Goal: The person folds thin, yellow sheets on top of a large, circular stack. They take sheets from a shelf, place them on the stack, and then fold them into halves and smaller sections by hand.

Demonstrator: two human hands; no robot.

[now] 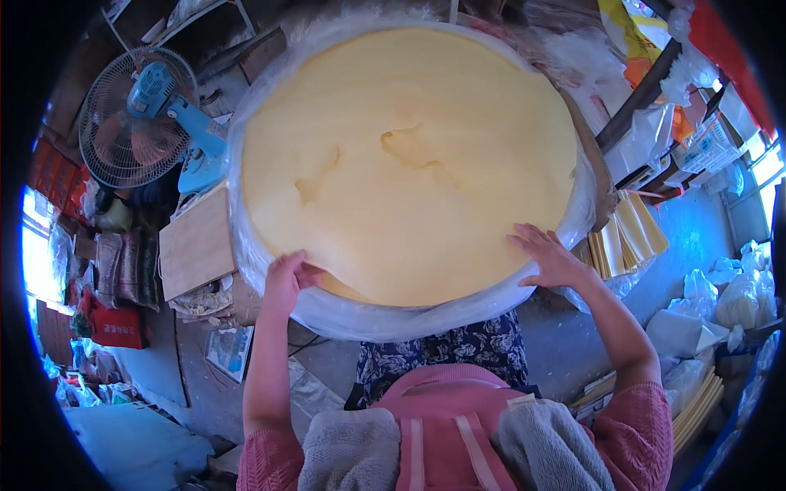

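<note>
A large round, thin, pale yellow sheet [405, 227] lies in front of me, with a few darker, wet-looking patches across its middle. Under it is a broad round surface wrapped in clear plastic film [399, 322], which shows as a wrinkled rim all around. At the near left edge, my left hand [287, 281] pinches the sheet and holds that bit slightly raised, so a yellow layer shows beneath it. My right hand [548, 258] rests at the near right edge, fingers spread, its fingertips on the sheet and its palm over the film rim.
A blue electric fan [202, 138] stands close at the left, beside a wooden board [198, 242]. Folded yellow sheets [627, 236] hang or lean at the right. White plastic bags [743, 294] are piled on the floor farther right. A framed picture [228, 353] lies low at the left.
</note>
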